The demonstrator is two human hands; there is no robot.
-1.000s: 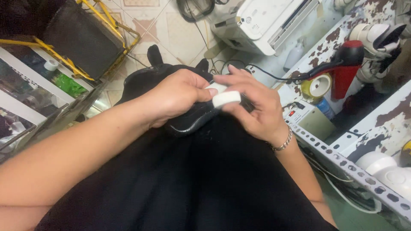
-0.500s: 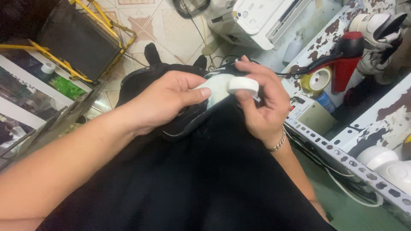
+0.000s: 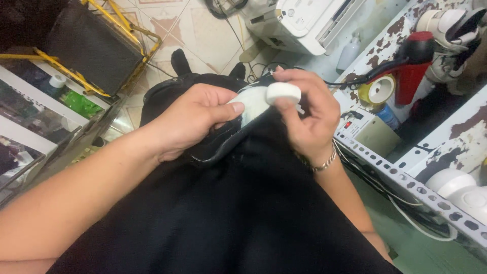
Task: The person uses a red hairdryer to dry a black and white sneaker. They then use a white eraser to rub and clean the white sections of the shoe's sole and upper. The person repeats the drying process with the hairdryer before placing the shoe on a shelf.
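Lifted a touch higher and nearer the left thumb than half a second back: white tape roll (image 3: 283, 92), pinched between thumb and fingers of right hand (image 3: 309, 119). Otherwise little changed in either grip.

Left hand (image 3: 190, 119) closed around black moulded piece (image 3: 218, 144), thumb pressing down on white strip (image 3: 253, 101) spread across its upper face. Strip apparently running from thumb to roll, though join hidden behind the fingers. Piece resting on lap, on black trousers (image 3: 228, 218), tilted up towards the roll. Metal bracelet (image 3: 322, 163) on the right wrist.

Judging by this: midway through laying tape onto the piece, one end anchored, roll drawn just clear. Next move calls for a firm thumb on the anchored end, even tension on the strip, and a steady hold on the piece so nothing wrinkles or lifts.

Further out, to the right: perforated metal shelf rail (image 3: 401, 185), beige box with red switch (image 3: 362, 132), yellow tape roll (image 3: 378, 90), red and black hair dryer (image 3: 413, 66). Ahead, white machine (image 3: 309, 20) on tiled floor (image 3: 203, 30). To the left, yellow-framed black panel (image 3: 96, 45).
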